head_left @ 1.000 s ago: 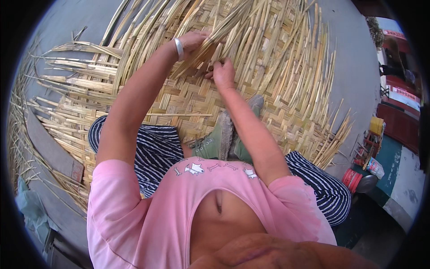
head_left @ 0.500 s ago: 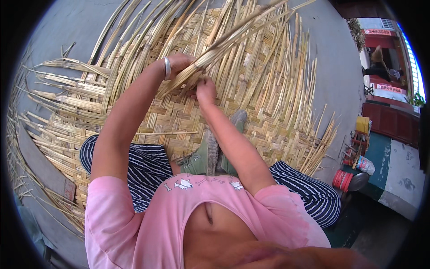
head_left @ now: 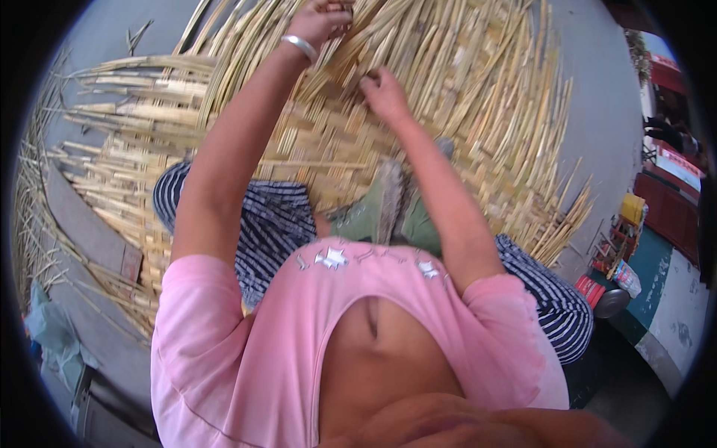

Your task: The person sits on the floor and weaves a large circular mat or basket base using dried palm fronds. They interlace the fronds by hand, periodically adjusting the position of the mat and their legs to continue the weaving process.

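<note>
A large woven mat [head_left: 336,142] of flat, straw-coloured reed strips spreads out before me, its far part running into long loose ends. My left hand [head_left: 325,22], with a silver bracelet at the wrist, is raised near the top edge of view. Its fingers are curled round lifted reed strips [head_left: 366,31], blurred by motion. Closer to me and to the right, my right hand [head_left: 388,97] is low over the weave. Its thumb and fingers are drawn together at the foot of the lifted strips; what lies between them is too blurred to name.
My green shoes [head_left: 370,213] rest on the mat between my knees. Loose reeds [head_left: 37,179] lie along the left rim on the grey floor [head_left: 597,97]. A red container [head_left: 590,290] and a dark round pan [head_left: 612,302] stand at the right.
My left hand has moved up and away with the strips. My right hand has shifted up and to the right, apart from the left. The whole view has also tilted.
</note>
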`<action>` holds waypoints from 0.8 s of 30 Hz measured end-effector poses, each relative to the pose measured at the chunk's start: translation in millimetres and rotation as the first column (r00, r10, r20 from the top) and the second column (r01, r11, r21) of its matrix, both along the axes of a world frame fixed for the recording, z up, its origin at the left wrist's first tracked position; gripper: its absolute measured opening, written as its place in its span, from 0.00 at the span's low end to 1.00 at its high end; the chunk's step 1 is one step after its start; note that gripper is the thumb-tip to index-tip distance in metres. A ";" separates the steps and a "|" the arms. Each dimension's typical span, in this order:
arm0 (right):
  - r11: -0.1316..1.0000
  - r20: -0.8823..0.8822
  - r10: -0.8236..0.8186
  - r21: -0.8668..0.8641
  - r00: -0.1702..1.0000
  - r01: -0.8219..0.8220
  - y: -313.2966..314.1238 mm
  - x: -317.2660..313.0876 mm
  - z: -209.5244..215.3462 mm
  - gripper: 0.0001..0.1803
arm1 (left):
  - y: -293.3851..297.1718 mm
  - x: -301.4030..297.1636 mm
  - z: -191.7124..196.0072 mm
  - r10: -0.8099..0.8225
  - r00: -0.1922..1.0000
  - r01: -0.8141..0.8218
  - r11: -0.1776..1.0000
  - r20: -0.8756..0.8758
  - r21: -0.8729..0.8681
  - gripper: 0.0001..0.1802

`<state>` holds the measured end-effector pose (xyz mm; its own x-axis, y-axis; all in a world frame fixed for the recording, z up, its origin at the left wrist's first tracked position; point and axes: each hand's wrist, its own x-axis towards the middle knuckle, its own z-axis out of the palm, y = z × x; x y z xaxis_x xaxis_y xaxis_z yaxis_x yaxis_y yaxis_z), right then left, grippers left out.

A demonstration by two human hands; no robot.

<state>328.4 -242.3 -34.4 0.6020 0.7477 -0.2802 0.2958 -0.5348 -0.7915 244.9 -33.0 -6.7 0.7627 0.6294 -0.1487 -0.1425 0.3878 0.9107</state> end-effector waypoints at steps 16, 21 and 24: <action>0.998 0.070 0.069 -0.006 0.995 -0.069 6.2 0.0 1.1 0.15 | 10.7 -102.4 -21.7 0.252 0.962 -0.272 0.931 -0.110 -0.245 0.19; 1.000 -0.033 0.022 -0.011 0.999 -0.023 6.1 15.2 -16.9 0.13 | 21.6 -78.2 -10.3 0.156 0.967 -0.161 0.987 -0.199 -0.005 0.20; 0.997 -0.189 -0.071 -0.030 0.980 0.066 11.9 17.0 -8.8 0.11 | 26.4 -75.4 -17.2 0.188 0.932 -0.197 0.980 -0.311 0.002 0.22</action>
